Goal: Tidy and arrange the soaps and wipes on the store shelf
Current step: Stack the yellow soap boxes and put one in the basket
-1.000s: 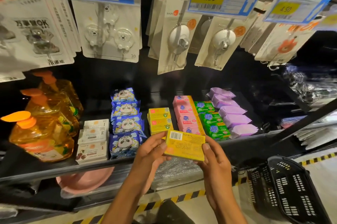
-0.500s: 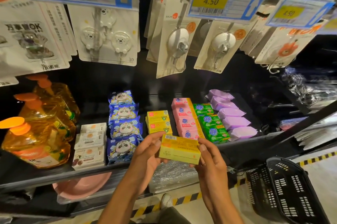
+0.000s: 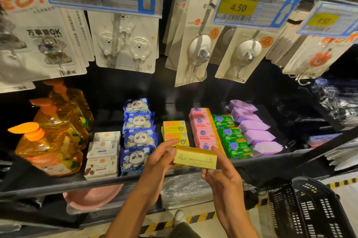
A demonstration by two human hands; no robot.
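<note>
Over the shelf [image 3: 58,186] front edge, left hand [image 3: 158,160] and right hand [image 3: 222,175] pinched the yellow soap box [image 3: 194,157] by its ends, long axis sideways. I saw its yellow row [image 3: 174,131] just behind, nearer the left hand.

Held soap box [image 3: 195,158]: yellow, small dark print
Stacked soap boxes [image 3: 175,131]: yellow, green shield badge
Wipes packs [image 3: 138,137]: blue, panda face print
Soap bars [image 3: 202,131]: pink, blue logo
Wrapped bars [image 3: 230,139]: green, blue-white logo
Pouches [image 3: 255,133]: plain lilac
Bottles [image 3: 52,146]: amber, orange pumps
Floor tape [image 3: 342,182]: yellow-black stripes

Yellow soap box [image 3: 195,158] — level, before shelf [image 3: 108,183].
</note>
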